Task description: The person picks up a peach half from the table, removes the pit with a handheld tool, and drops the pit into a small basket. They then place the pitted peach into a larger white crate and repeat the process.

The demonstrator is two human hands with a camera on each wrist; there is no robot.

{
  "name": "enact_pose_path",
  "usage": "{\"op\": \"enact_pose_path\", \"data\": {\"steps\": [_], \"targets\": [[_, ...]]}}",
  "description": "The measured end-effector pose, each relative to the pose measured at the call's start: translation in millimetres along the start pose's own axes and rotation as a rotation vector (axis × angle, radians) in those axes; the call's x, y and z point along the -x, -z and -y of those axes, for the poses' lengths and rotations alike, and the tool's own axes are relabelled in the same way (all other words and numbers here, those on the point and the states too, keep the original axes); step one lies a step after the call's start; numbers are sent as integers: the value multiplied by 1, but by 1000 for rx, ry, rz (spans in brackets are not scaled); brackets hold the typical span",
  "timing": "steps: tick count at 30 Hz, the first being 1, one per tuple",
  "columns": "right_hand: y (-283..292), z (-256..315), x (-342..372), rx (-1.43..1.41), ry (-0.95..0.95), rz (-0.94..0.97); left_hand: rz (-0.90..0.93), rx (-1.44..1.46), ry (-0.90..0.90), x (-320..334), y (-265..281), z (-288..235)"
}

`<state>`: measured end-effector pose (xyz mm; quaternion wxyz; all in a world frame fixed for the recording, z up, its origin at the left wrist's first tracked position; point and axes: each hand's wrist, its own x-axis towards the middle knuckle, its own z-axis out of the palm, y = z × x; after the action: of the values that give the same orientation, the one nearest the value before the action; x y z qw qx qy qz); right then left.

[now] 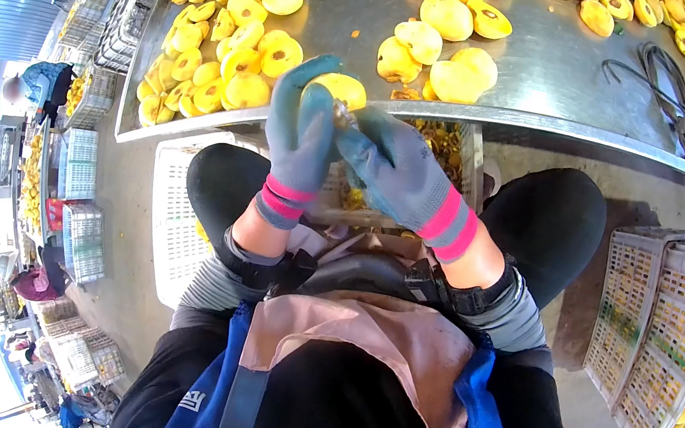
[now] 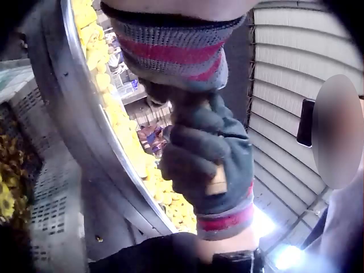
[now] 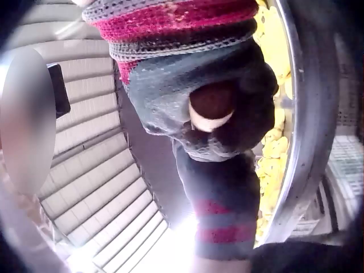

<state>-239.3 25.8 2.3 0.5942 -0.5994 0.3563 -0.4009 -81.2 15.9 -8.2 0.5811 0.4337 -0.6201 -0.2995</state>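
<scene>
Over the near edge of the metal table, my gloved left hand [image 1: 299, 138] holds a yellow peach half [image 1: 339, 88], fingers curled round its side. My right hand [image 1: 403, 170], gloved too, comes in from the right and grips a small tool by its wooden handle [image 2: 216, 182]. The round end of that handle pokes out of the right fist in the right wrist view. Right at the peach's near side is the tool's metal end [image 1: 344, 113], mostly hidden by the fingers. Both hands meet closely there.
Cut peach halves lie in piles on the metal table [image 1: 337, 39], left, middle and far right. A black cable [image 1: 678, 104] is coiled on it. Below are a crate with scraps [image 1: 446, 145] and a white crate [image 1: 176, 221]. Stacked crates [image 1: 663, 316] stand at right.
</scene>
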Motion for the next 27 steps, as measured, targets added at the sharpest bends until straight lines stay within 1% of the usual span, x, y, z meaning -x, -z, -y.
{"op": "enact_pose_path", "data": {"steps": [1, 2, 4, 7, 8, 10, 11, 12, 14, 16, 17, 19, 20, 22, 23, 25, 26, 27], "targets": [[-3, -5, -2, 182, 105, -69, -8, 73, 104, 1, -1, -1], [-5, -8, -3, 243, 131, -96, -11, 53, 135, 1, -2, -3], [-9, -13, -1, 366, 182, -145, 9, 33, 141, 1, 1, 0], [-13, -15, 0, 397, 159, -164, 42, 0, 147, 0, 4, -3], [-11, -13, 0, 273, 120, -122, 54, -11, 150, 0, 5, -5], [-6, -5, 0, 23, 39, -39, 109, -124, -14, -1, 15, 2], [-4, 1, 0, -83, -91, 19, 134, -182, -97, -1, 19, 4], [-1, 9, 1, -188, -220, 76, 116, -200, -121, 0, 18, 4], [-2, 12, 1, -210, -252, 95, 80, -235, -169, 2, 16, 3], [-7, 7, -1, -41, -58, 14, 85, -149, -95, 1, 15, 9], [-8, -3, 0, 105, 52, -21, 88, -107, -57, 1, 16, 11], [-10, -19, -1, 397, 271, -91, 65, -43, 82, 3, 11, 1], [-10, -25, 1, 446, 248, -82, 53, -10, 154, 4, 9, -1], [-11, -17, 3, 542, 203, -62, 90, -47, 180, 4, 13, 7], [-12, -19, 3, 525, 190, -48, 109, -65, 193, 4, 15, 10], [-11, -23, 0, 497, 170, -27, 84, 0, 205, 4, 14, 3], [-12, -20, 1, 532, 153, -73, 72, 34, 211, 4, 13, 1], [-15, -14, 3, 565, 136, -115, 46, -59, 171, 5, 13, 2]]}}
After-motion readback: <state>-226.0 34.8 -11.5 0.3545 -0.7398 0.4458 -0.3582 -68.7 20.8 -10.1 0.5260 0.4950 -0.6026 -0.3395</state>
